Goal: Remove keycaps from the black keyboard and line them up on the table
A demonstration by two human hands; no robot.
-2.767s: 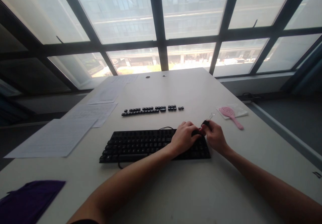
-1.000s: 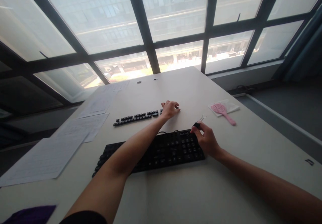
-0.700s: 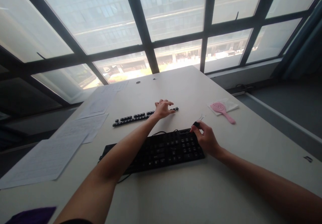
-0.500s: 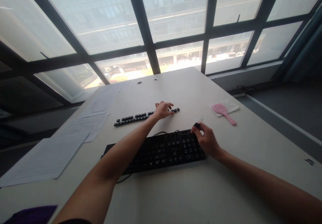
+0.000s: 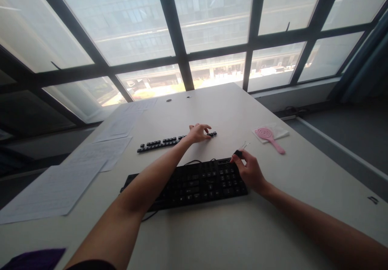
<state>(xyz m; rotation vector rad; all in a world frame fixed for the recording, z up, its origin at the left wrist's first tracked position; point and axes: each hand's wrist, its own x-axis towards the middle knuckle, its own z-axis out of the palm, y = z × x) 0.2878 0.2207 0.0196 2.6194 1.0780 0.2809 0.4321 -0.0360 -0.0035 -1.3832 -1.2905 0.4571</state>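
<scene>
My left hand reaches over the right part of the rows of loose black keycaps lying beyond the keyboard. Its thumb and fingers are apart, close to a keycap near the right end; whether they touch it is hard to see. In my right hand is a keycap puller with a black grip, its thin wire prongs pointing up and away. That hand is over the upper right corner of the black keyboard. My left forearm covers the keyboard's left part.
A pink hairbrush lies on a clear plastic bag to the right. Sheets of paper spread along the table's left side. Something purple is at the bottom left. Windows stand past the white table's far edge.
My left hand has shifted slightly right along the keycaps, its fingers coming closer to those near the right end. My right hand keeps hold of the keycap puller, nearly still.
</scene>
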